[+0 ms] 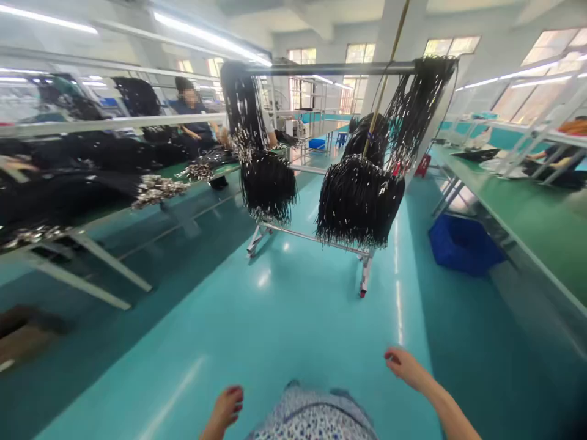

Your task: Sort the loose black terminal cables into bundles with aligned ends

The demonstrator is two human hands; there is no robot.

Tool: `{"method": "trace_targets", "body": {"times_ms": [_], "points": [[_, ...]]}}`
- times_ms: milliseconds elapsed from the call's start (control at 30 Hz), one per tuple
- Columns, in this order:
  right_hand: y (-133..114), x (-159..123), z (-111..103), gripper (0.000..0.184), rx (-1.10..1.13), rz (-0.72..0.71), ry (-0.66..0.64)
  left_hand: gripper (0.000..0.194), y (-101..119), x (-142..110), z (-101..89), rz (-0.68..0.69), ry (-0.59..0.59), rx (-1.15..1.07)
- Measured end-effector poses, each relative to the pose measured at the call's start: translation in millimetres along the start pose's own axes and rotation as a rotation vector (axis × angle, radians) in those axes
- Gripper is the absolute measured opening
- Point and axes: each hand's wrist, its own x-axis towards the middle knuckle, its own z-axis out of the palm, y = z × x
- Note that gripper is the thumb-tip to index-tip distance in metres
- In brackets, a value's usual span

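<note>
Low in the view, my left hand (pixel 227 406) hangs over the floor with its fingers loosely bent and apart, holding nothing. On the other side, my right hand (pixel 406 366) is held out, fingers slightly bent, and it too is empty. Neither hand touches anything. Ahead of both stands a wheeled metal rack (pixel 316 69). Thick bundles of black cables hang from it, one bundle (pixel 268 186) on the left and another (pixel 362 201) on the right, with small shiny ends. A thin pole (pixel 380 85) rises by the right bundle.
On the left, a long workbench (pixel 110 211) carries heaps of black cables with silvery ends (pixel 158 190). A person (pixel 195 116) is behind it. A green-topped table (pixel 527 201) runs along the right, with a blue bin (pixel 465 244) beneath. A brown box (pixel 27 336) is at lower left.
</note>
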Motion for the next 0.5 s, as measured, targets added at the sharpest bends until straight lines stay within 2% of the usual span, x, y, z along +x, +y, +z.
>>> {"method": "trace_targets", "body": {"times_ms": [133, 233, 300, 400, 500], "points": [[27.0, 79.0, -22.3, 0.025, 0.119, 0.14, 0.114, 0.023, 206.7, 108.9, -21.1, 0.124, -0.105, -0.222], [43.8, 144.5, -31.7, 0.019, 0.17, 0.208, 0.115, 0.03, 369.2, 181.0, -18.0, 0.284, -0.205, -0.354], [43.9, 195.9, -46.0, 0.016, 0.176, 0.241, 0.092, 0.034, 473.5, 216.2, -9.8, 0.396, -0.281, -0.435], [19.5, 288.0, -93.7, 0.017, 0.151, 0.214, 0.098, 0.037, 613.9, 249.8, 4.5, 0.508, -0.39, -0.508], [-32.3, 390.9, -170.5, 0.026, 0.163, 0.082, 0.109, 0.038, 728.7, 273.1, 13.3, 0.557, -0.443, -0.527]]}}
